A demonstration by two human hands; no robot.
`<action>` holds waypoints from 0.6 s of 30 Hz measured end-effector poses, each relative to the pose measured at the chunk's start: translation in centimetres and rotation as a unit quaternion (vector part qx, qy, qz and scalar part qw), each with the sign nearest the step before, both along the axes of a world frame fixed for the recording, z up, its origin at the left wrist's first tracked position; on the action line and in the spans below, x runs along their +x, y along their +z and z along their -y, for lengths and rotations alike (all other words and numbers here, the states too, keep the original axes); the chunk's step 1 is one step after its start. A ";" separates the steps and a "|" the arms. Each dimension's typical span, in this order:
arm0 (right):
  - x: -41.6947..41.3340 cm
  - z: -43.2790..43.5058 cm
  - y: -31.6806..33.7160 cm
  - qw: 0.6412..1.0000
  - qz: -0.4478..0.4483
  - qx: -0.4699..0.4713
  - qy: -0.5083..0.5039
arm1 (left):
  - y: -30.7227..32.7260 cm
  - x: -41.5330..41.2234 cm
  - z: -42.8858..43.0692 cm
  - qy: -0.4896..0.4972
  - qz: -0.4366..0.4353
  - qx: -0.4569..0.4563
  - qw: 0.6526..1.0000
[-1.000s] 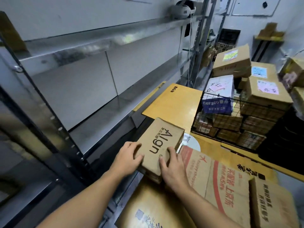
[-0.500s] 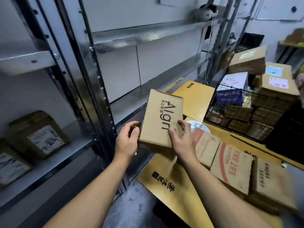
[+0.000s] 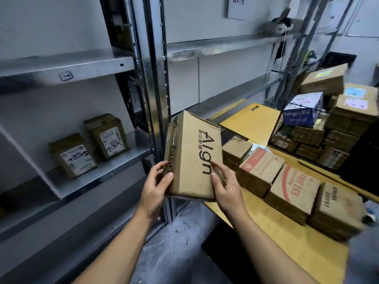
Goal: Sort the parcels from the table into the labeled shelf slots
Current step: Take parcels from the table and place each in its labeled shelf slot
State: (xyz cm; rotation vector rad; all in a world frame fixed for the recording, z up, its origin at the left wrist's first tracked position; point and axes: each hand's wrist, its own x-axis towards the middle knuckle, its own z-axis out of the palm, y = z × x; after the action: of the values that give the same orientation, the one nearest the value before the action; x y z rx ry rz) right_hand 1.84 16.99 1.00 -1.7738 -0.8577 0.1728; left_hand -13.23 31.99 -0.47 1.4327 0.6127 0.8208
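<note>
Lifted higher, slim rectangular cardboard box (image 3: 192,154) w/ left hand (image 3: 155,189), right hand (image 3: 225,187) grip clasping bottom end.

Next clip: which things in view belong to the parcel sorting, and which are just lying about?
Job: Align box, held by left hand and right hand; table parcels; two shelved parcels; metal shelf.
Lying about: white headset on upper shelf; dark crate at back.
</note>
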 end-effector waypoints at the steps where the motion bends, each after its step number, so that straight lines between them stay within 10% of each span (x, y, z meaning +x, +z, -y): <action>1: -0.4 0.1 0.3 1.000 0.006 -0.019 0.018 | 0.1 -0.9 0.4 0.010 0.000 0.014 1.000; 10: -5.7 0.3 4.0 0.986 -0.059 -0.080 0.136 | 2.1 -5.7 5.8 0.156 -0.093 0.228 0.957; 18: -5.3 3.8 4.2 0.948 -0.255 0.087 0.169 | 4.3 -6.6 10.0 0.161 0.028 0.133 0.977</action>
State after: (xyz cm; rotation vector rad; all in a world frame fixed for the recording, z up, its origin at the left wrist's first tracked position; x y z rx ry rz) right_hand -3.42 13.23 5.24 -1.3154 -0.7586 0.7269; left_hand -19.87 22.00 3.86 1.5670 0.7229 1.2335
